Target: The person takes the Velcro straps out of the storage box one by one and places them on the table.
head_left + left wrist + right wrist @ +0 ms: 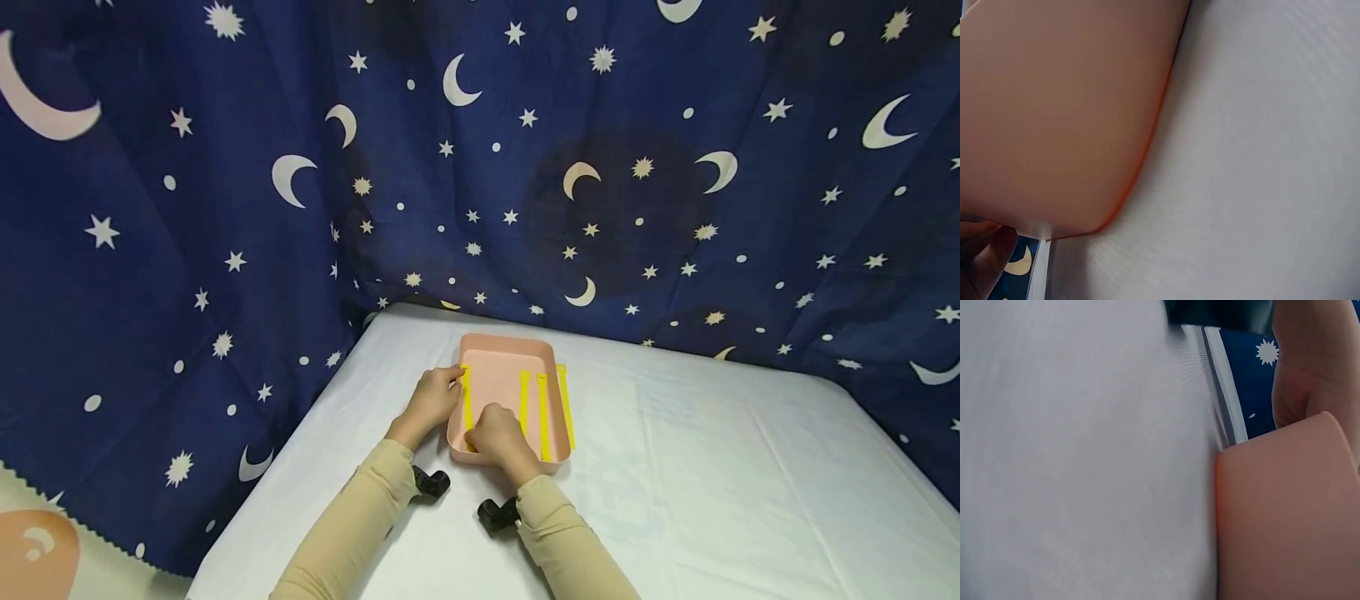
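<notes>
Hands are met on one yellow strip (467,400) at the left wall of the pink tray (510,346) — the left hand (433,402) pinches its far end, the right hand (497,433) is curled over its near end. The step in hand is judged to be laying this strip in place; a level, even release is called for next. Two more strips (534,408) lie inside the tray, a fourth (566,404) along its right rim, all on the white tablecloth (712,467).

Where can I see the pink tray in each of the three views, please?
Head view: the pink tray lies at the centre, on the white tablecloth, both hands at its near-left part.
Left wrist view: its outer wall fills the upper left.
Right wrist view: its corner fills the lower right.
Shared landmark: the white tablecloth, with the starry blue curtain behind.
</notes>
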`<action>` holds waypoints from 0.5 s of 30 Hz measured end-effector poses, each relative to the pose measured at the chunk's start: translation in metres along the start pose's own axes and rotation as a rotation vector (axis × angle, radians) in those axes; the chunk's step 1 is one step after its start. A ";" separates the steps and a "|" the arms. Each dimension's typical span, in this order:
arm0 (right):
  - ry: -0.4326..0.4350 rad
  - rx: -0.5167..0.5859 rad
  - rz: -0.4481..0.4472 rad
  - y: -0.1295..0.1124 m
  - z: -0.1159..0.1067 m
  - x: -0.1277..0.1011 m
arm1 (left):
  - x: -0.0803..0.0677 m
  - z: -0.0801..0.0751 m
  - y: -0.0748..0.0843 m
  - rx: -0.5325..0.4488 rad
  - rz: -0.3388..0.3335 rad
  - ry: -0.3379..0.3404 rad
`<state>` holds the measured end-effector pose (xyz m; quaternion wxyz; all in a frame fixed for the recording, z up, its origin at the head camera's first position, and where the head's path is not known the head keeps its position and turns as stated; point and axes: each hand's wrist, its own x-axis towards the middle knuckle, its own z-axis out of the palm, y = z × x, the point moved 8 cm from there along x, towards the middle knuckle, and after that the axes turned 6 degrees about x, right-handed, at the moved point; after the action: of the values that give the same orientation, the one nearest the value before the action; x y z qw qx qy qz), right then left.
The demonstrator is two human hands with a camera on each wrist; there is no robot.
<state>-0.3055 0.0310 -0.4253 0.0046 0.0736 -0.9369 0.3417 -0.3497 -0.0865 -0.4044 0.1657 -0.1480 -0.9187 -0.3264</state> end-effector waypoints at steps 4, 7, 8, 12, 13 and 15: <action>0.005 -0.021 0.002 0.001 0.001 0.000 | -0.001 0.002 -0.001 0.004 -0.003 -0.013; -0.001 -0.029 0.014 0.001 0.001 -0.001 | -0.001 0.002 -0.002 0.006 -0.007 -0.019; -0.004 -0.029 0.014 0.001 0.000 -0.002 | -0.001 0.002 -0.002 0.005 -0.010 -0.020; -0.006 -0.030 -0.001 -0.001 -0.001 -0.003 | 0.000 0.002 -0.002 0.017 -0.018 -0.024; -0.009 -0.033 -0.002 -0.002 -0.002 -0.003 | 0.000 0.002 -0.002 0.019 -0.017 -0.024; -0.011 -0.044 -0.005 -0.002 -0.002 -0.003 | 0.000 0.003 -0.002 0.019 -0.018 -0.026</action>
<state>-0.3028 0.0313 -0.4229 0.0018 0.0776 -0.9440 0.3206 -0.3510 -0.0862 -0.4073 0.1522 -0.1422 -0.9251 -0.3174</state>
